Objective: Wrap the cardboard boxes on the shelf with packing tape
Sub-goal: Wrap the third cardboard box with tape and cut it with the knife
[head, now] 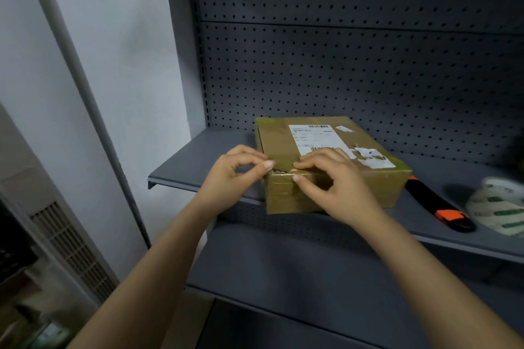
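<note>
A flat cardboard box [337, 167] with a white shipping label and shiny tape over its near side lies on the grey shelf [198, 161], its front corner jutting past the shelf edge. My left hand [235, 176] has its fingers curled and pinches at the box's near top-left corner. My right hand [331, 181] rests on the near top edge, thumb on the front face, fingers curled over the taped edge. A roll of packing tape [499, 204], white with green print, lies at the right on the same shelf.
A black and orange cutter [439, 207] lies between the box and the tape roll. A perforated back panel [354, 65] closes the shelf behind. A lower shelf [312, 272] sits beneath. A pipe and a white wall stand to the left.
</note>
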The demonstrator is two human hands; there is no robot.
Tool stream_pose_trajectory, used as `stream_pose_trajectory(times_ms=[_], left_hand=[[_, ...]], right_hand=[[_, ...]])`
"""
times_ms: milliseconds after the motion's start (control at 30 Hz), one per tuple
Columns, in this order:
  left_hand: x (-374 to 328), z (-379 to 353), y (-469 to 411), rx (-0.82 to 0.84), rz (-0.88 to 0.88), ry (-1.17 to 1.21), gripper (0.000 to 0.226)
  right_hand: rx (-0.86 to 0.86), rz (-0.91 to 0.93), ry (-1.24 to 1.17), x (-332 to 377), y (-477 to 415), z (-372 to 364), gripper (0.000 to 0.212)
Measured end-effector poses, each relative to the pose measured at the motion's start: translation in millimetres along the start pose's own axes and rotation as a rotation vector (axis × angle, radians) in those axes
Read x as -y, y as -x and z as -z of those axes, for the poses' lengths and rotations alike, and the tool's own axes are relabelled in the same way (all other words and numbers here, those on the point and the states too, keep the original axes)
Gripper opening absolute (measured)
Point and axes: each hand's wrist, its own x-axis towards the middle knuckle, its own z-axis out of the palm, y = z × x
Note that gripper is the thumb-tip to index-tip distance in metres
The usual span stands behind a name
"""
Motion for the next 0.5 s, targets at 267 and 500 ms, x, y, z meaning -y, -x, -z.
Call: stream_pose_trajectory(times_ms=[267, 500], left_hand=[[8, 0, 1, 0.019, -0.001, 0.115, 0.023], [9, -3, 3, 0.005, 0.092, 0.346, 0.020]], right_hand=[[0.056, 0.044, 0.073, 7, 5, -1, 0.025], [0.043, 0.113, 0.188, 9, 10, -9, 0.028]])
